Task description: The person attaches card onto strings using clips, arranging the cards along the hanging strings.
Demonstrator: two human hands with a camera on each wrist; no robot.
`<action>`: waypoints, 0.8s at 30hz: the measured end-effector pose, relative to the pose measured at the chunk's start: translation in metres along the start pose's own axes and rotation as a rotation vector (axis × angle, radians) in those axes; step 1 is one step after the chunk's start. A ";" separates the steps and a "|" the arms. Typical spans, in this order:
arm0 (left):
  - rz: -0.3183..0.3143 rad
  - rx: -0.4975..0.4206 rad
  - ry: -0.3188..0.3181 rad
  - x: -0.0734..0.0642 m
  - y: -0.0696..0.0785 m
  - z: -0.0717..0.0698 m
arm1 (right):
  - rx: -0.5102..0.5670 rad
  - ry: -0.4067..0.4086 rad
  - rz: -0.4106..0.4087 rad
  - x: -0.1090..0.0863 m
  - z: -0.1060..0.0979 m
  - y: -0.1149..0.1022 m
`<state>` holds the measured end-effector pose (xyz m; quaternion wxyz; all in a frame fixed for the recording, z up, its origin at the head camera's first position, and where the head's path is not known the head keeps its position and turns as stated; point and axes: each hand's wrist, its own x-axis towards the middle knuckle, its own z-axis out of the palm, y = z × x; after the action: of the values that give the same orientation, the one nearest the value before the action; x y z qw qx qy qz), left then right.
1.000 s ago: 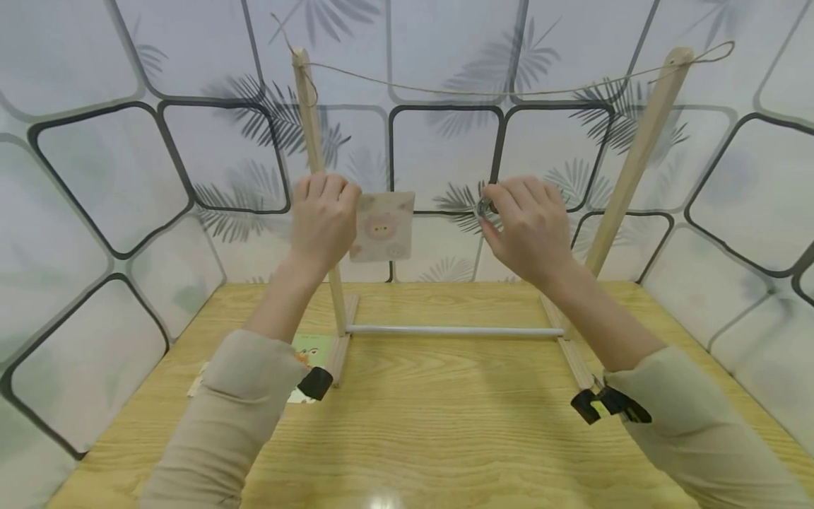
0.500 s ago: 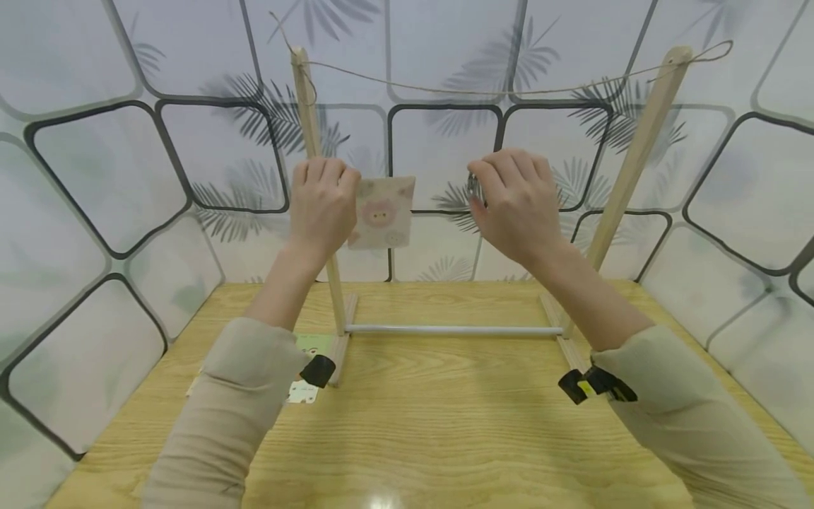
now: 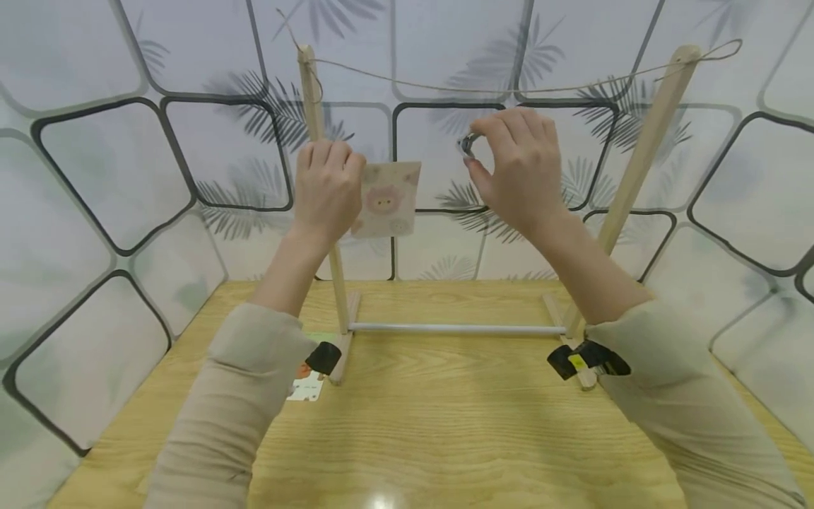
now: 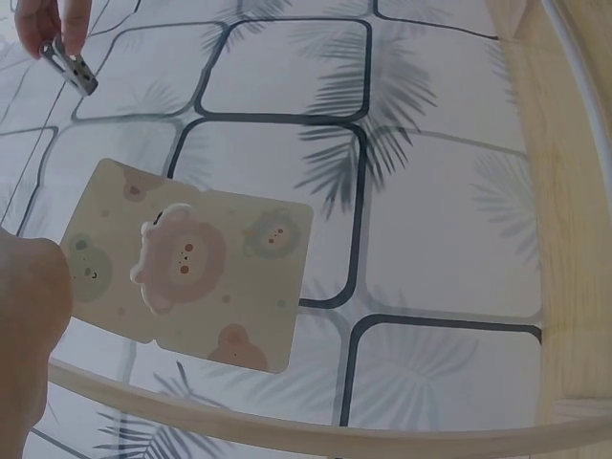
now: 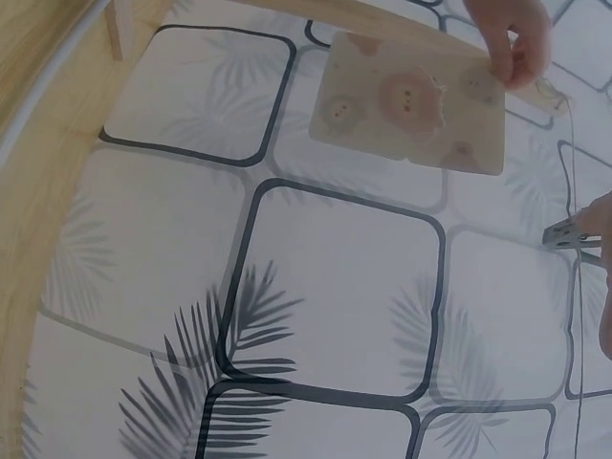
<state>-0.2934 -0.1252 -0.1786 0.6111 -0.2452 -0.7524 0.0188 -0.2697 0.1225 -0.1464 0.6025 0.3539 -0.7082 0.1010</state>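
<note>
In the head view my left hand (image 3: 328,191) pinches a cream card (image 3: 386,201) printed with a pink cartoon animal face. The card hangs to the right of that hand, below the string (image 3: 439,87). The left wrist view shows more faces on the card (image 4: 239,316), with the fingers at its edge. My right hand (image 3: 520,166) holds a silver metal clip (image 3: 467,145) between thumb and forefinger, a little under the string. Seen from the left wrist, the clip (image 4: 69,67) has small holes along its side. The right wrist view has the clip (image 5: 564,232) overlapping the string.
The string sags between two upright wooden posts (image 3: 649,141), joined low down by a white rod (image 3: 454,329). More printed cards (image 3: 309,385) lie on the wooden table (image 3: 439,424) by the left foot. A patterned wall (image 3: 445,42) stands behind.
Both hands have risen toward the string, the left with the card and the right with the clip. The right hand has climbed further and shifted slightly left.
</note>
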 end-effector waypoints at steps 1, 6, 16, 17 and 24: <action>-0.003 -0.005 0.001 0.001 -0.001 0.000 | 0.005 0.008 0.007 0.002 0.000 0.000; -0.020 -0.018 0.000 0.005 -0.004 -0.001 | 0.024 0.035 0.051 0.011 0.001 0.002; -0.024 -0.013 -0.032 0.011 -0.005 -0.003 | 0.045 0.063 0.073 0.025 0.000 0.003; -0.026 -0.009 -0.035 0.011 -0.005 -0.004 | 0.045 0.072 0.068 0.026 0.000 0.003; -0.040 0.003 -0.064 0.013 -0.005 -0.005 | 0.025 0.059 0.097 0.033 0.000 0.001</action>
<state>-0.2920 -0.1260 -0.1636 0.5875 -0.2285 -0.7761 0.0157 -0.2717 0.1106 -0.1151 0.6130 0.3236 -0.7052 0.1491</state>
